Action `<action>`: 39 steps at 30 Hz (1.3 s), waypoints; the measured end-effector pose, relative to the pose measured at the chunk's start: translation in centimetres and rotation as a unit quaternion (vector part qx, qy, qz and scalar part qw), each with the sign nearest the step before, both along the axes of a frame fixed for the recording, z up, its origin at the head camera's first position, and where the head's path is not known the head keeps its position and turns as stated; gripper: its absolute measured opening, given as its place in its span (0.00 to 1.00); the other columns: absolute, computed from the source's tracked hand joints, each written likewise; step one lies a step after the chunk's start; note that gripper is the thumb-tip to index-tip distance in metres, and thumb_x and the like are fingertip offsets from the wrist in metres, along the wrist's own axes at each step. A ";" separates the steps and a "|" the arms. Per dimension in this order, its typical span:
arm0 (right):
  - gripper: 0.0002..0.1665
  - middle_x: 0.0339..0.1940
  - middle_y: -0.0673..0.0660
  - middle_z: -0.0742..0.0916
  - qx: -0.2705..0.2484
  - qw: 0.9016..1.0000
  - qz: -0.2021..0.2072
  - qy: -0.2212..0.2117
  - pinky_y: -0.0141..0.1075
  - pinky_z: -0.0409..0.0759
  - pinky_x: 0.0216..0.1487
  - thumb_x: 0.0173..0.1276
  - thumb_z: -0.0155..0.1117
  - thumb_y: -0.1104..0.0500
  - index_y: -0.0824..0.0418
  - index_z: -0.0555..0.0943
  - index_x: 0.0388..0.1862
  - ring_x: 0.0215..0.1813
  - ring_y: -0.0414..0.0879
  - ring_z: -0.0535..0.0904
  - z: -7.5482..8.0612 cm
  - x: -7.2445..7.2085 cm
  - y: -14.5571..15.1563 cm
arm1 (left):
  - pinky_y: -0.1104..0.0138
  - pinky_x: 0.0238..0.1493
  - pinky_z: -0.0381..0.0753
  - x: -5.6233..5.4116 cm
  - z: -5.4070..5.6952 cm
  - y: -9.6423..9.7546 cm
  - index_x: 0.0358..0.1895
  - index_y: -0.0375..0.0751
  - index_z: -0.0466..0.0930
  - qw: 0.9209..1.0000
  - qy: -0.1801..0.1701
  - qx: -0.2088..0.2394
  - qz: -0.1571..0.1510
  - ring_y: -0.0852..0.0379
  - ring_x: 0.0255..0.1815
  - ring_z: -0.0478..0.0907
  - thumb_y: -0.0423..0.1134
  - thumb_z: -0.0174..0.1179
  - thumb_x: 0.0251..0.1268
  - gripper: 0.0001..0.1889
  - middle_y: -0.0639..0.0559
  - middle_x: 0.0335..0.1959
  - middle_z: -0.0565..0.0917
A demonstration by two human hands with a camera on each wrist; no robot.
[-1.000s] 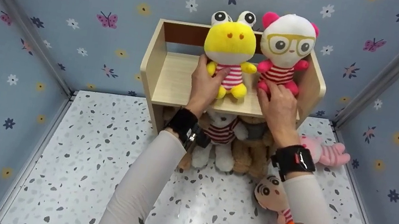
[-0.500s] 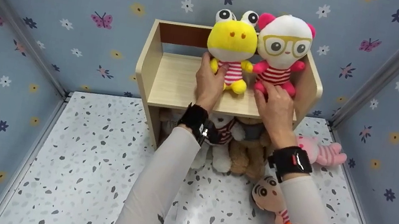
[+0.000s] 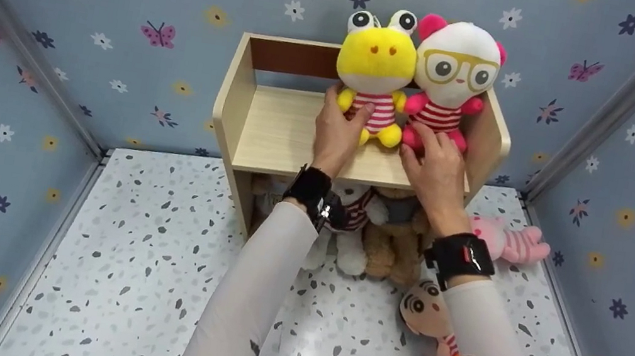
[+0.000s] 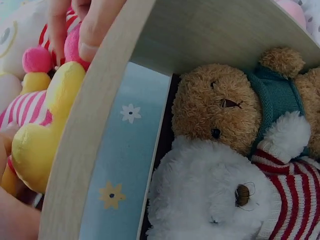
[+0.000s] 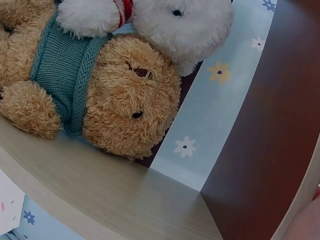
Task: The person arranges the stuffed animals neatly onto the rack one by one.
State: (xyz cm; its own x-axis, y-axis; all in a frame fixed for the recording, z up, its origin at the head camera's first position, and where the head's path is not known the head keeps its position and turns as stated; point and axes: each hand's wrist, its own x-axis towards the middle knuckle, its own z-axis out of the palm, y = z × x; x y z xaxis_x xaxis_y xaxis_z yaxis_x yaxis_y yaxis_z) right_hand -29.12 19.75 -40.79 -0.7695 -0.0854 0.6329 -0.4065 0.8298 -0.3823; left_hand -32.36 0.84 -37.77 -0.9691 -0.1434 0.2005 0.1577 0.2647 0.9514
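Observation:
On the top board of a small wooden shelf (image 3: 280, 134), a yellow frog plush (image 3: 377, 60) in a pink-striped shirt sits upright. My left hand (image 3: 337, 133) grips its body from the left side, thumb across its front. Close against the frog on the right is a pink-and-white panda plush (image 3: 438, 119) with yellow glasses, near the shelf's right wall. My right hand (image 3: 439, 168) holds the panda's legs low down, fingers bent over one pink leg. In the left wrist view, fingertips (image 4: 90, 50) of the right hand press that leg.
Under the top board sit a brown teddy bear (image 5: 132, 95) in a teal sweater and a white plush (image 4: 200, 185) in a striped sweater. On the floor lie a pink plush (image 3: 520, 243) and a doll (image 3: 424, 306), partly behind the right forearm.
My left hand has moved the frog plush rightward and slightly back, up beside the panda. The right hand has stayed at the panda's legs.

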 end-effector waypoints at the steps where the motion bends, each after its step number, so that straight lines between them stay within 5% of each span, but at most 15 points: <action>1: 0.25 0.46 0.66 0.84 -0.003 1.000 0.002 -0.001 0.53 0.76 0.48 0.71 0.72 0.55 0.59 0.80 0.65 0.47 0.63 0.78 0.0 0.0 0.0 | 0.66 0.70 0.68 0.2 0.0 -0.1 0.81 0.41 0.54 1.000 -0.005 0.000 0.005 0.54 0.73 0.69 0.50 0.63 0.75 0.40 0.45 0.73 0.72; 10: 0.27 0.45 0.67 0.82 -0.012 0.999 0.005 0.038 0.52 0.74 0.48 0.70 0.73 0.51 0.59 0.80 0.65 0.46 0.63 0.76 -0.3 0.0 0.2 | 0.64 0.74 0.64 1.7 -0.4 -0.4 0.84 0.39 0.42 1.000 -0.003 -0.002 0.002 0.51 0.78 0.61 0.52 0.68 0.69 0.52 0.41 0.82 0.57; 26: 0.31 0.43 0.69 0.80 -0.006 0.997 0.012 0.074 0.54 0.73 0.46 0.73 0.70 0.47 0.64 0.78 0.66 0.44 0.65 0.74 -0.6 0.0 0.3 | 0.64 0.72 0.65 1.5 -0.5 -0.6 0.83 0.45 0.52 0.998 0.025 -0.063 -0.013 0.49 0.73 0.65 0.36 0.69 0.69 0.45 0.40 0.76 0.63; 34: 0.32 0.41 0.67 0.77 0.001 0.994 0.017 0.108 0.51 0.70 0.47 0.73 0.69 0.47 0.60 0.75 0.70 0.46 0.64 0.71 -0.7 0.7 0.9 | 0.63 0.73 0.66 1.6 -0.7 -0.8 0.84 0.47 0.49 0.999 0.018 -0.044 0.007 0.50 0.75 0.64 0.43 0.71 0.66 0.49 0.42 0.78 0.61; 39: 0.30 0.43 0.68 0.78 0.003 0.986 0.028 0.161 0.53 0.70 0.47 0.73 0.70 0.50 0.58 0.77 0.69 0.45 0.64 0.71 -0.7 2.3 1.3 | 0.61 0.74 0.66 1.8 -0.7 -1.1 0.85 0.46 0.46 0.999 0.022 -0.026 0.024 0.48 0.77 0.63 0.46 0.70 0.66 0.51 0.42 0.80 0.58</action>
